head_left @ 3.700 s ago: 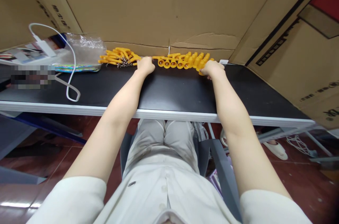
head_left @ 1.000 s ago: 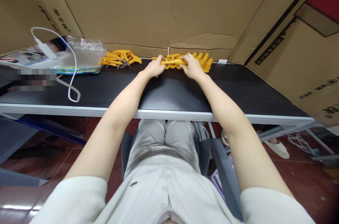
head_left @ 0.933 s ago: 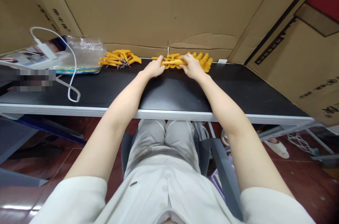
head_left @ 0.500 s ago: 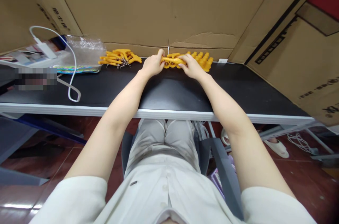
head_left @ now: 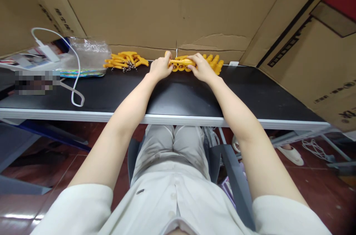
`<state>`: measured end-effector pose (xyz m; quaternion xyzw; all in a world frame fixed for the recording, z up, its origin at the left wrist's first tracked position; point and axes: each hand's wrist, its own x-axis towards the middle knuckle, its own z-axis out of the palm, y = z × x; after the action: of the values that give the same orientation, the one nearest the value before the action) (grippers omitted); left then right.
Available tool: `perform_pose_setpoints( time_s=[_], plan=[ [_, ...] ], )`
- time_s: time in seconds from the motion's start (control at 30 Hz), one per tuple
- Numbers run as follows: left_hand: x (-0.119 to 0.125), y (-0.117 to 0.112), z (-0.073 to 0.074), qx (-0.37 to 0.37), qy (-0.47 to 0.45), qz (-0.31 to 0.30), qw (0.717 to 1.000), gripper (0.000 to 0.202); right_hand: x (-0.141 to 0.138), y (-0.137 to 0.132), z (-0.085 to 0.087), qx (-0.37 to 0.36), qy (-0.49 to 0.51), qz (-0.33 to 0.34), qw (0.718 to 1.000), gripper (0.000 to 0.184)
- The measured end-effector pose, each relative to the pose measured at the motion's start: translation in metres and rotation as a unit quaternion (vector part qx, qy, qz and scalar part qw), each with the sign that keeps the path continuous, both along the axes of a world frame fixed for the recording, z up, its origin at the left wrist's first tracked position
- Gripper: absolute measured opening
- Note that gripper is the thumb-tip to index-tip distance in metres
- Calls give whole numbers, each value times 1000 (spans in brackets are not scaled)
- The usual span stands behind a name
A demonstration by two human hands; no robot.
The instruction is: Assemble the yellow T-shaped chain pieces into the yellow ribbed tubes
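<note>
Both hands are closed on one yellow piece (head_left: pixel 183 62), and here's the grip: the left hand (head_left: pixel 160 69) pinches one end, thumb on the near side, while the right hand (head_left: pixel 203 69) takes the other end, fingers arched over the top and thumb tucked below. The piece lies squarely between them, its long axis running left to right, roughly in line with the table's front edge; neither hand is nearer, as each has an end. A bit of yellow pokes up above the left fingertips, too small to say what part it is

Just below the held piece, round open ends of yellow cups (head_left: pixel 181 68) peep out, and whether the piece touches them, I can't tell. More yellow pieces (head_left: pixel 216 65) sit packed just beyond the right hand, crowding that side. Over to the left, apart from the left hand, there's a yellow pile (head_left: pixel 126 59) with little metal coils (head_left: pixel 129 65) at its front. Behind it all stands the cardboard wall (head_left: pixel 178 12), closing off the far side; nearer the person, black tabletop (head_left: pixel 180 96), and farther left a plastic bag (head_left: pixel 90 54) and a looping white cable (head_left: pixel 79 75)
</note>
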<state>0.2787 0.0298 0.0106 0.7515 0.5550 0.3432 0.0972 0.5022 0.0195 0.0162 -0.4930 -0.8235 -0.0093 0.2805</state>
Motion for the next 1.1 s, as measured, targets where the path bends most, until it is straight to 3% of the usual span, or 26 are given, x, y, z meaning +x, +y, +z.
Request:
perform_pose_setpoints(
  time_s=[0.2,0.33,0.5,0.7,0.8,0.97,1.03,1.1],
  plan=[
    [-2,3,0,2,-20,8,1000,57,3,5,2,-31,41,-22,998,69],
    [-7,5,-1,20,-7,-3,1000,56,2,-3,10,-55,67,-45,995,64],
    [-11,7,-1,37,-22,-21,999,58,0,-15,18,-136,146,-21,980,60],
    [-9,5,0,81,-13,-15,997,51,-7,-13,18,-199,246,-54,947,102],
    [-7,5,1,98,-1,-1,995,51,-6,-6,13,-213,279,-49,935,111],
    [-8,13,-1,115,40,35,992,50,7,6,6,-233,332,44,913,99],
    [-10,17,-3,121,44,41,991,49,13,9,5,-209,346,83,911,82],
    [-12,20,-5,129,43,37,990,48,16,10,4,-172,348,108,915,78]
  ],
)
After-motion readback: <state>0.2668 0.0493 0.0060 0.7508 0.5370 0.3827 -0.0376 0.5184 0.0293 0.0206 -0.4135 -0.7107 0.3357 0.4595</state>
